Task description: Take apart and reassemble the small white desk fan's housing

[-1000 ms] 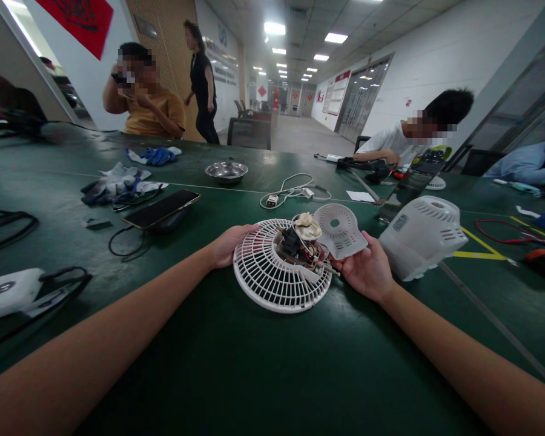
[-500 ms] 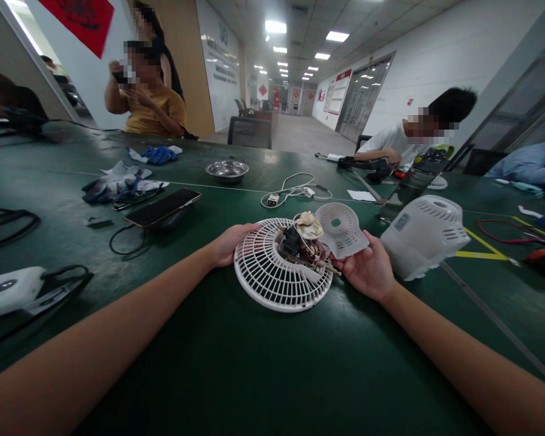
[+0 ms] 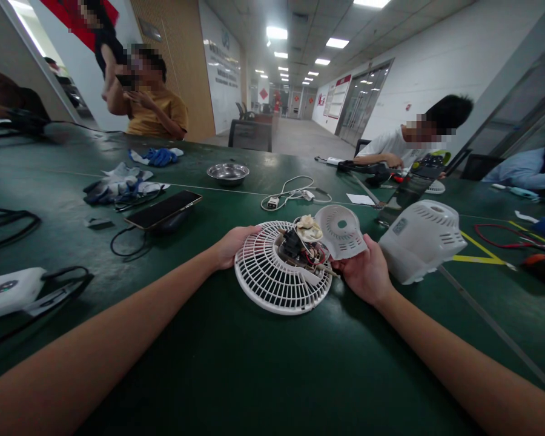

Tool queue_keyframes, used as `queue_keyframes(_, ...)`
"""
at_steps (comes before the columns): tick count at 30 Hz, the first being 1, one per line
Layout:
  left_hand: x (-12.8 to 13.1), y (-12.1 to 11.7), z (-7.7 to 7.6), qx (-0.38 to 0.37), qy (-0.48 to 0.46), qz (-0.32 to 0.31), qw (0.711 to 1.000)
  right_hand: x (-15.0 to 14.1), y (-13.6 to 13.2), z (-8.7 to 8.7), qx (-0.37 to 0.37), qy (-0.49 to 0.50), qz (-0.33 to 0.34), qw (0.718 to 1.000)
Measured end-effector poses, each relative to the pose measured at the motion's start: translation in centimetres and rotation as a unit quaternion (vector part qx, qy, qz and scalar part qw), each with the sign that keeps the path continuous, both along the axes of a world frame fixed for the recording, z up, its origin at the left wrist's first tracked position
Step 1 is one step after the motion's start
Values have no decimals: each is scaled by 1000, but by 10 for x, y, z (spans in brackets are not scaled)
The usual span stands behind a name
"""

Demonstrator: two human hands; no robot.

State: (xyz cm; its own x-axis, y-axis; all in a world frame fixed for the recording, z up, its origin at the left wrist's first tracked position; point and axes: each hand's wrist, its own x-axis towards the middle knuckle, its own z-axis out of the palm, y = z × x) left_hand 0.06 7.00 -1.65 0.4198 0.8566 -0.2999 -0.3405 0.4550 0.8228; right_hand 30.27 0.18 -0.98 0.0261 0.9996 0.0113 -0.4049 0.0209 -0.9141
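A round white fan grille is in front of me, its ribs facing up. My left hand grips its left rim. On the grille's upper right sits a dark motor assembly with loose wires and a crumpled cream-coloured piece on top. My right hand is closed around the edge of a perforated white plastic cover, which leans tilted beside the motor. Some of the right fingers are hidden behind the cover and the grille's edge. A white plastic housing with vent slots stands just right of my right hand.
Behind the grille lie a coiled white cable and a metal bowl. To the left are a phone, work gloves and a white device. A bottle stands behind the housing. Other people sit across the green table.
My hands, the grille and the cover stay nearly in place. The view has shifted slightly. In the background, a standing person has moved left behind the seated person in yellow.
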Motion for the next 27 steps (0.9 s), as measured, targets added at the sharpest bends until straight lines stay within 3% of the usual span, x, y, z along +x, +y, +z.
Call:
queue_keyframes(2,2,1,-2,16,9,6,1000,-5,-2,-1,79,-46,-69,993)
queue_keyframes(5,6,0,-5,46,39,16,998,-11,-6,-3,197,-155,-150,956)
queue_keyframes(12,9,0,-8,151,121,78,978,-15,-17,-7,331,-384,-131,852)
queue_keyframes(14,6,1,-8,218,187,93,953,-13,-17,-8,344,-424,-126,828)
queue_keyframes(19,3,-7,4,416,353,116,830,-13,-19,-3,383,-487,-137,773)
queue_keyframes(22,10,-20,17,469,325,92,816,-15,-22,3,414,-528,-129,730)
queue_keyframes(24,15,-28,24,519,290,48,802,-17,-24,6,421,-537,-124,721)
queue_keyframes(27,21,-34,33,592,285,-59,752,-18,-25,8,421,-530,-128,725)
